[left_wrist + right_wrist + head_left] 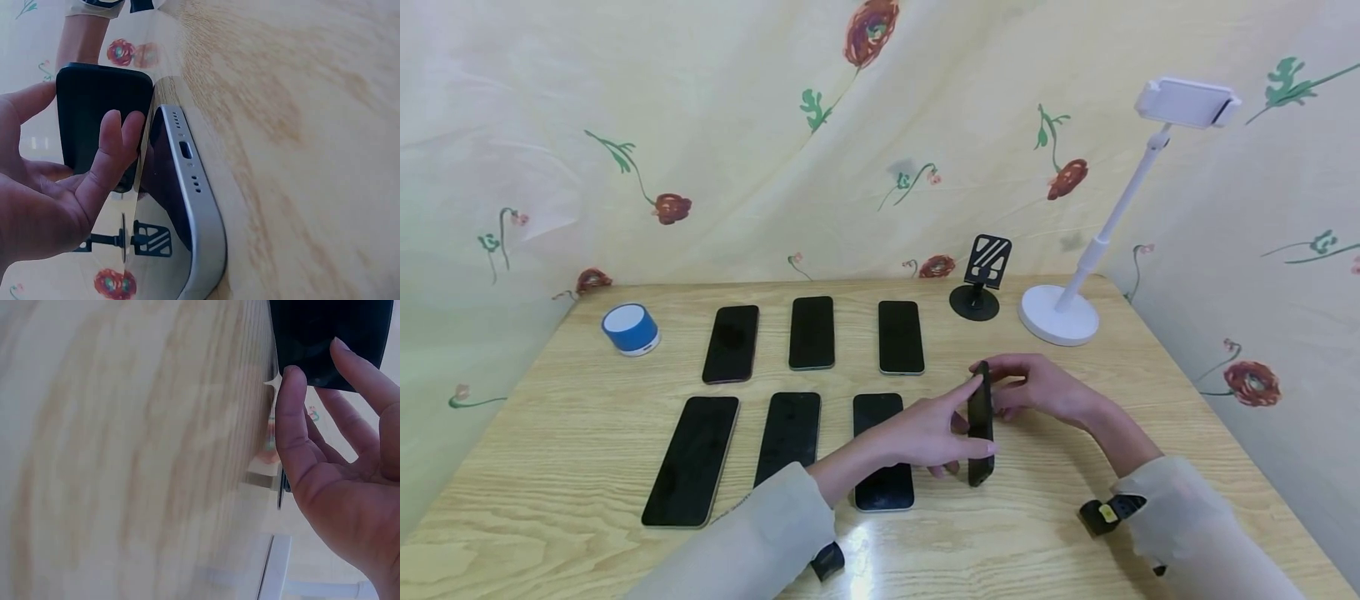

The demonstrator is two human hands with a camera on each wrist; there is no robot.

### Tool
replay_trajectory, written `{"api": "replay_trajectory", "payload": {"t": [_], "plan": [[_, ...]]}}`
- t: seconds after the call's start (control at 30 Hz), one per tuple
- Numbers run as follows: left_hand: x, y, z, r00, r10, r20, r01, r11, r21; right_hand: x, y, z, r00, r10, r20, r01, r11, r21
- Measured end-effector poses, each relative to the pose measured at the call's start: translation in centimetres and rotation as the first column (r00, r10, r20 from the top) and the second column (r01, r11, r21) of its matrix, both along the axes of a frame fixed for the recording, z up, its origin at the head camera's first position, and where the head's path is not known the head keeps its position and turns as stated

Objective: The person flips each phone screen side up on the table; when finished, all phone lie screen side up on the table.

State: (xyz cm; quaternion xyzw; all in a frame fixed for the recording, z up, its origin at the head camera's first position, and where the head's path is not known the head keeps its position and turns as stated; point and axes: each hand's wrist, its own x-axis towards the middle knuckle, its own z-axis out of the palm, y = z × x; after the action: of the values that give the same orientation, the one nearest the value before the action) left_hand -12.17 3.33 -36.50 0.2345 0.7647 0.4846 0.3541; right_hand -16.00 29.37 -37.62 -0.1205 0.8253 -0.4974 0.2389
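Note:
A dark smartphone (980, 421) stands on its long edge on the wooden table, right of the laid-out phones. My left hand (928, 429) grips it from the left, with the index finger near its far end and the thumb near its close end. From the right, my right hand (1037, 387) holds the far part; in the right wrist view its thumb lies against the dark face (331, 331). Beneath my left wrist lies another phone (883, 490), partly covered; its silver port edge (203, 212) shows close up in the left wrist view.
Several black-screened phones, such as the far-left one (730, 343) and the near-left one (691, 461), lie in two rows. A blue-and-white cylinder (630, 331) sits far left. A small black phone stand (988, 260) and a tall white stand (1060, 317) occupy the back right.

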Motion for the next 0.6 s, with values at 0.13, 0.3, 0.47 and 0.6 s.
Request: {"api": "replay_trajectory", "payload": {"t": [0.13,0.3,0.47,0.6], "plan": [[0.0,-0.3,0.1,1.0,-0.008,-0.006,0.008,1.0,0.025,0.0,-0.3,0.0,1.0,0.01,0.001,-0.01,1.0,-0.001],[0.1,-0.7,0.3,1.0,-0.008,-0.008,0.008,0.999,0.037,-0.1,-0.6,0.0,1.0,0.013,0.005,-0.013,1.0,0.007],[0.3,-1.0,0.4,1.0,-0.002,-0.007,0.002,0.999,0.039,-0.1,-0.8,0.0,1.0,0.009,0.011,-0.009,1.0,0.012],[0.3,-1.3,0.4,1.0,0.005,-0.009,-0.004,0.999,0.044,0.0,-1.0,0.0,1.0,-0.002,0.009,0.002,1.0,0.023]]}}
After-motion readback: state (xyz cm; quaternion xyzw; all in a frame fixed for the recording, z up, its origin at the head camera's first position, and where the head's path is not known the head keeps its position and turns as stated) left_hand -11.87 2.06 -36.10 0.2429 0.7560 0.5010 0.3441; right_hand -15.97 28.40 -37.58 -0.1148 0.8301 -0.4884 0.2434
